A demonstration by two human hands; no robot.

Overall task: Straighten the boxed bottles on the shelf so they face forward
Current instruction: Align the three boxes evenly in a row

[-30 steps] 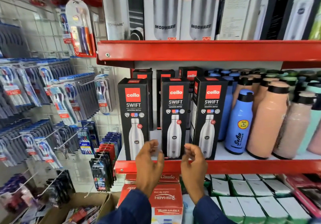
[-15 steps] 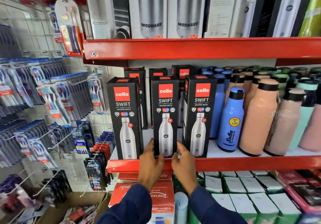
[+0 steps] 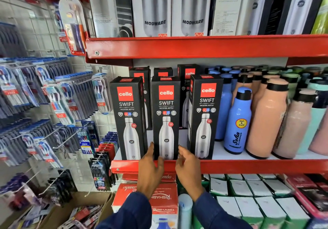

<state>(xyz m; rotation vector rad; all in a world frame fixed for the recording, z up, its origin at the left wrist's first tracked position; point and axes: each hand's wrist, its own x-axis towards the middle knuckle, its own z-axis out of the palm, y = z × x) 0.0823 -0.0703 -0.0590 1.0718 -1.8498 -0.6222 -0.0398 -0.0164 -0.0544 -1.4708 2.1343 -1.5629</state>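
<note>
1. The red metal shelf [image 3: 248, 166] runs across the view, its front lip just under both sets of fingertips; above them stands a front row of three tall black cardboard bottle boxes with red logo squares.
2. The right box [image 3: 205, 116], just right of the right hand's fingers, sits turned a little, showing a sliver of its left side; by my reading it still needs squaring.
3. The left box [image 3: 128, 120], just left of the left hand's fingers, looks roughly forward-facing, perhaps slightly angled.
4. The middle box [image 3: 166, 118] stands between the two hands, face squarely forward; this one seems done or nearly so.
5. The left hand [image 3: 150, 168] has its fingers loosely spread, thumb touching the middle box's lower left edge.
6. The right hand [image 3: 188, 166] is likewise half open, fingertips at the box's lower right edge. Neither hand is closed around it; whether they press or merely touch, I cannot tell.
7. The back-row boxes [image 3: 188, 74] behind remain mostly hidden.
</note>
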